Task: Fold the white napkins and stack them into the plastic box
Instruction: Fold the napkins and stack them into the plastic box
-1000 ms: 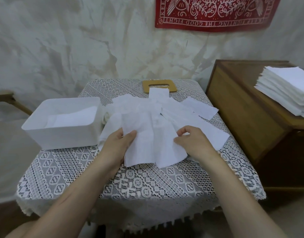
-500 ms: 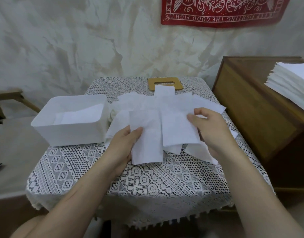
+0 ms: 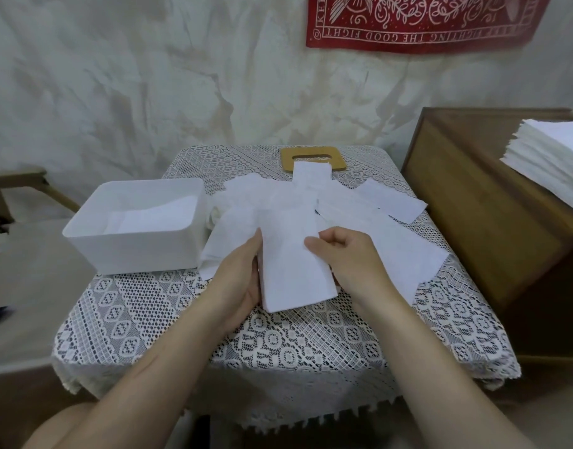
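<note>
A narrow folded white napkin (image 3: 293, 264) lies on top of a spread of other white napkins (image 3: 404, 251) in the middle of the lace-covered table (image 3: 278, 345). My left hand (image 3: 238, 280) holds its left edge, thumb on top. My right hand (image 3: 346, 254) grips its right edge with curled fingers. The white plastic box (image 3: 133, 251) stands just left of the napkins, with folded napkins (image 3: 149, 217) lying inside it.
A tan wooden lid (image 3: 314, 154) with a slot lies at the table's back edge, partly under a napkin. A wooden cabinet (image 3: 472, 205) stands to the right with a tall napkin stack (image 3: 550, 153) on it. A red cloth (image 3: 424, 21) hangs on the wall.
My right hand swept the napkin's right flap leftward over the left one, so the wide piece became a narrow strip. My left hand stayed at the left edge.
</note>
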The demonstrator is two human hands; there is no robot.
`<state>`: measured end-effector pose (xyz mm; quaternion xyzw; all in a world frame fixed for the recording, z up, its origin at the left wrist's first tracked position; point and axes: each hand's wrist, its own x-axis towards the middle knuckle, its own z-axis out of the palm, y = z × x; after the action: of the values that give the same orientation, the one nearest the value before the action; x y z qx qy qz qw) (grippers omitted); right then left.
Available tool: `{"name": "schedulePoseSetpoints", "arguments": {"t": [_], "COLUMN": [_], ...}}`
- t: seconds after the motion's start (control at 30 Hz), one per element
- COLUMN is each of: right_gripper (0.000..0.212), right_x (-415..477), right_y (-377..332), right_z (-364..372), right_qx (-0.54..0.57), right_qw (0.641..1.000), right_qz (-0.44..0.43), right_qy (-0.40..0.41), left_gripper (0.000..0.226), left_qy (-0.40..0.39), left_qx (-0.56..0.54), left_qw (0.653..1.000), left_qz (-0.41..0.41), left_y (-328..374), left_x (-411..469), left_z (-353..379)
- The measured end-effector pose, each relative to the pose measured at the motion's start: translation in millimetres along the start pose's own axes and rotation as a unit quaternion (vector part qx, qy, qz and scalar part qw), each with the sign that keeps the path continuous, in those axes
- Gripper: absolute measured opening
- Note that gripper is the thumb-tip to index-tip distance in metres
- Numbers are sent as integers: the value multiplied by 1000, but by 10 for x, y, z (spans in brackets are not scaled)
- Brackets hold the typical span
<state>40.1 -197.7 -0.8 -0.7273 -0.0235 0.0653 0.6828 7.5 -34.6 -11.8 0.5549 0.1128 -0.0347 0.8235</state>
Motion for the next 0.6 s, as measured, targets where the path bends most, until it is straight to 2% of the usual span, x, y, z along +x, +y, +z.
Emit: {"name": "schedulePoseSetpoints", "arguments": {"t": [0.23,0.4,0.53,0.6], "right_gripper": [14,20,12,23], "right_x": [21,17,20,18], "right_y": [60,87,53,50], "right_z": [14,13,-71,-102], "right_qx": [-3,-14,-23,-17], "right_qw": [1000,999,999,997], "right_qz": [-10,-4,25,65], "right_qy": [24,29,-1,-32], "left_gripper": [56,28,22,20], "left_qy": [-38,-12,3,4], "left_qx": [-28,53,100,103], "left_qw": [999,998,994,994], "left_qz": [-12,20,40,45], "left_y": [-23,-49,-59,-43], "left_x": [20,0,7,5], "left_z": [-31,-3,-39,-38]}}
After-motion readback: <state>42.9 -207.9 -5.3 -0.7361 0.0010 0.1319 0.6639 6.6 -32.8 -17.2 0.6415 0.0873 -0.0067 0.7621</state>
